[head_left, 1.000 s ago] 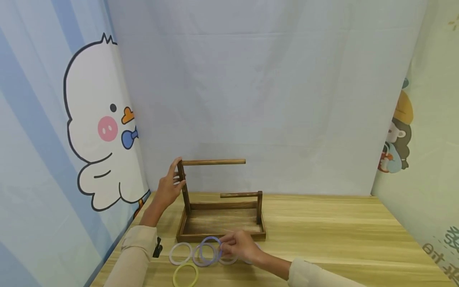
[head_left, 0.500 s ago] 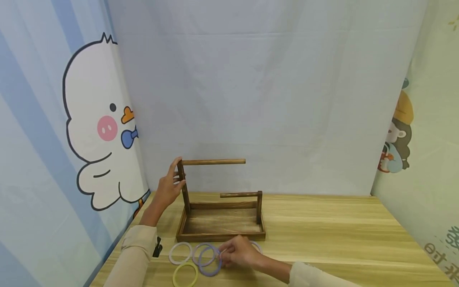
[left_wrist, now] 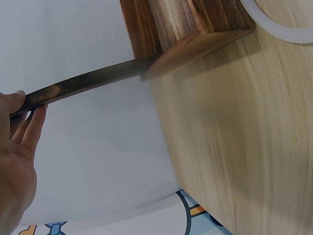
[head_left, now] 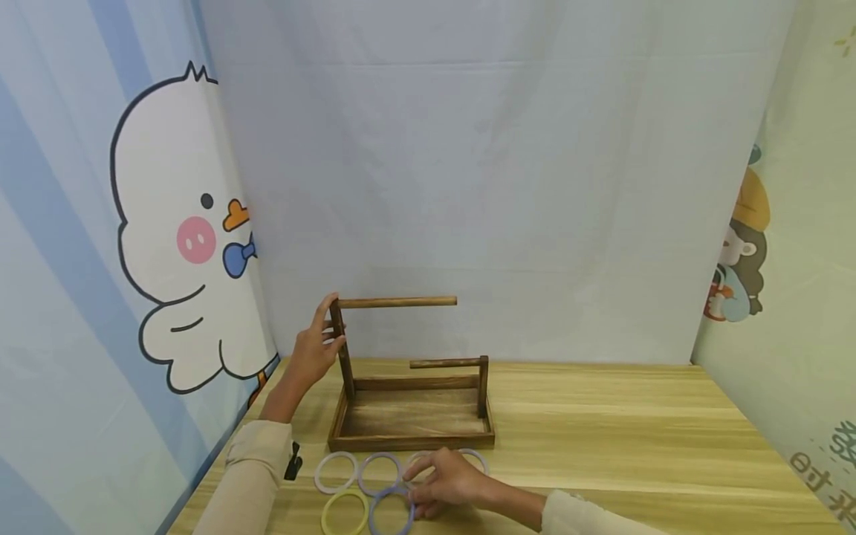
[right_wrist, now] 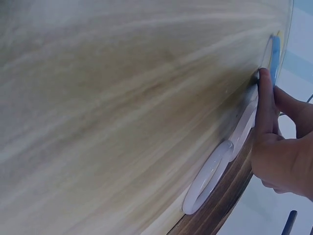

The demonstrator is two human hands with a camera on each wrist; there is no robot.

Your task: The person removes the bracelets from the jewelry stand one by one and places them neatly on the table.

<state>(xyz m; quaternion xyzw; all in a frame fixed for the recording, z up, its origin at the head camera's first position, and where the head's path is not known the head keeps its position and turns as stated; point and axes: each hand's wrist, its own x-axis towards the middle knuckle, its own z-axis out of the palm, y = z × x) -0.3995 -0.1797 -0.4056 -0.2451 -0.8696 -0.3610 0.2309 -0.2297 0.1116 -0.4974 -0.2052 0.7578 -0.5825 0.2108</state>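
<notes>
My left hand (head_left: 316, 349) grips the taller upright of a dark wooden stand (head_left: 411, 444), thumb and fingers on either side of the post (left_wrist: 83, 83). The stand has a shallow tray base and two horizontal bars, one high at left and one low at right. In front of it my right hand (head_left: 449, 483) pinches the edge of a blue ring (head_left: 393, 513) down at the tabletop; thumb and finger meet the ring (right_wrist: 275, 56) in the right wrist view. A yellow ring (head_left: 345, 492) lies left of it.
Between the stand and the blue ring lies a row of pale rings: a white one (head_left: 318, 473), a lilac one (head_left: 361, 477), and others partly behind my right hand. A black clip (head_left: 293, 462) is by the left sleeve. A grey curtain (head_left: 535, 186) hangs behind the table (head_left: 602, 431).
My right hand has brought the blue ring down toward the table's near side, from overlapping the lilac ring to beside the yellow one. The left hand stays on the post.
</notes>
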